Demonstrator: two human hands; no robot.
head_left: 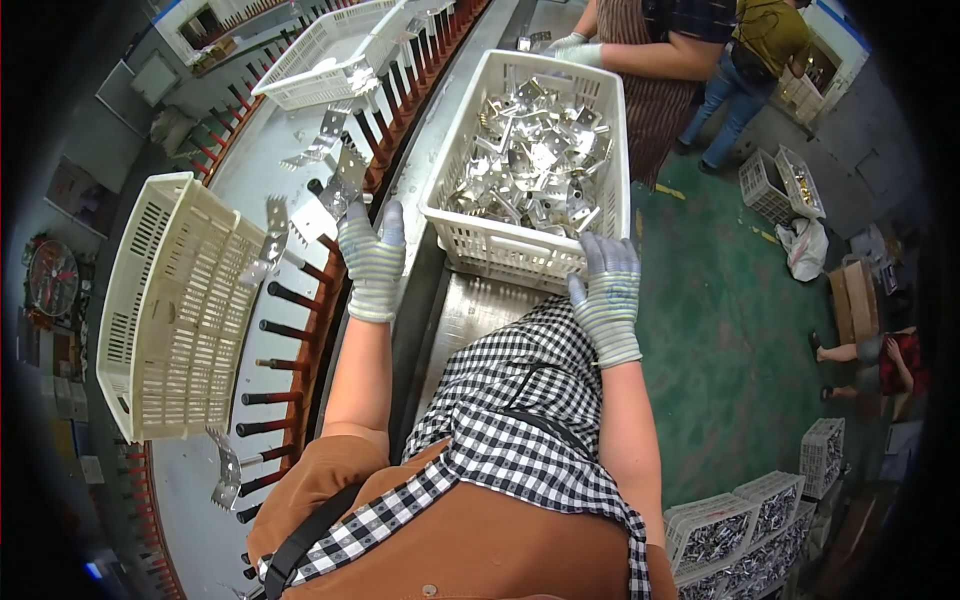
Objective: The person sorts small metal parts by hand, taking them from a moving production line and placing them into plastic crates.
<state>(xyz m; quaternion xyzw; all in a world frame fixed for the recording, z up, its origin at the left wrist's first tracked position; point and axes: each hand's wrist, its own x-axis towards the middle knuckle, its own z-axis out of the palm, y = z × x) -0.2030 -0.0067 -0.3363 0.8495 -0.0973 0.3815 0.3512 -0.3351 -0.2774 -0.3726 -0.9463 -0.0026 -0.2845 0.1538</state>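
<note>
My left hand (374, 265), in a striped grey-white glove, is up at the pegged rack, its fingertips against a bent, shiny metal bracket (346, 178) with toothed edges. Thumb and fingers stand a little apart, and part of the grip is hidden behind the glove. My right hand (608, 305), gloved alike, curls its fingers over the near right corner of a white plastic crate (520, 240). Loose metal brackets (540, 155) are heaped inside this crate, which stands on a metal surface before me.
Black-handled pegs (290, 295) line the curved rack; some carry brackets. To the left a cream slatted crate (185, 310) stands on edge, and another white crate (335, 55) lies farther off. A co-worker's gloved hand (580, 50) is beyond my crate. Filled crates (712, 530) stand on the green floor.
</note>
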